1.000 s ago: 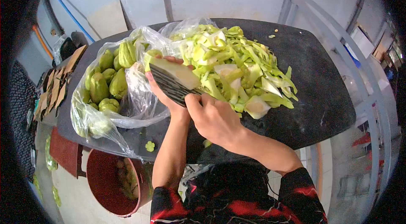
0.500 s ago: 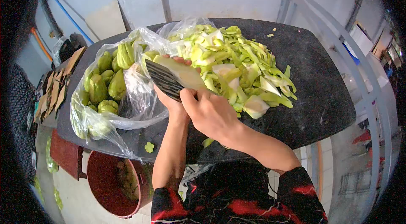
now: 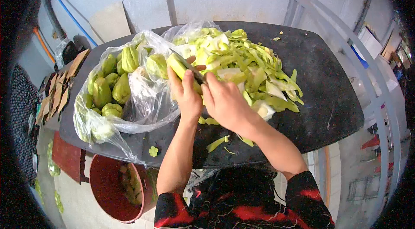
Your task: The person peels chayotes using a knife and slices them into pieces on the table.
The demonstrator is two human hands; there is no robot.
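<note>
My left hand (image 3: 188, 97) is wrapped round a partly peeled chayote (image 3: 178, 65) above the table's middle. In my right hand (image 3: 227, 103) is a knife (image 3: 198, 76), its dark blade lying along the chayote's right side; most of the handle is hidden by my fingers. Just left of my hands, a clear plastic bag (image 3: 149, 103) lies open with several whole green chayotes (image 3: 102, 92) in it. A large heap of green peelings and pale cut pieces (image 3: 246, 62) spreads beyond and to the right of my hands.
The dark table (image 3: 320, 82) has a few loose peelings (image 3: 218, 143) near its front edge and a small green piece (image 3: 153, 151). A red-brown bucket (image 3: 101, 190) stands on the floor at front left. Grey metal railing (image 3: 346, 30) runs along the right; cardboard (image 3: 58, 84) lies left.
The knife has turned from broadside over the chayote to nearly edge-on at its side. My left hand has rotated the chayote, and more peelings lie near the front edge.
</note>
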